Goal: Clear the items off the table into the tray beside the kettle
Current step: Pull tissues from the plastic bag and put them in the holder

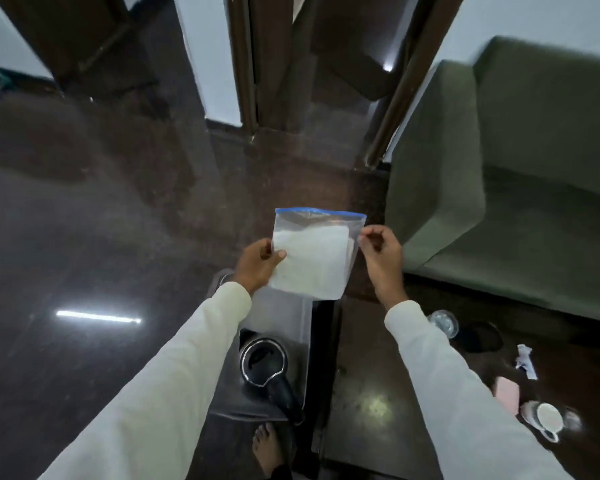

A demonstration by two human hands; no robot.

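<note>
While the left hand (pixel 260 263) pinches the near left edge of a clear zip bag (pixel 314 254) with a blue seal strip and white contents, the bag hangs in the air above the far end of the tray (pixel 291 315), not touching it. The right hand (pixel 381 252) sits at the bag's right edge with fingers curled together; whether it grips the plastic or only brushes it cannot be told.

Below, the kettle (pixel 265 363) stands on the near part of its stand, with the pale tray just beyond it.

The step in hand looks like carrying one item over for the drop. Next, the bag needs lowering flat into the tray, clear of the kettle, and both hands must let go.

Several things remain on the dark table (pixel 368 375), toward its right edge: a clear glass (pixel 444 322), a torn sachet (pixel 526 362), a pink packet (pixel 507 393) and a white cup (pixel 548 417) near the right corner. So the clearing appears far from finished.
</note>
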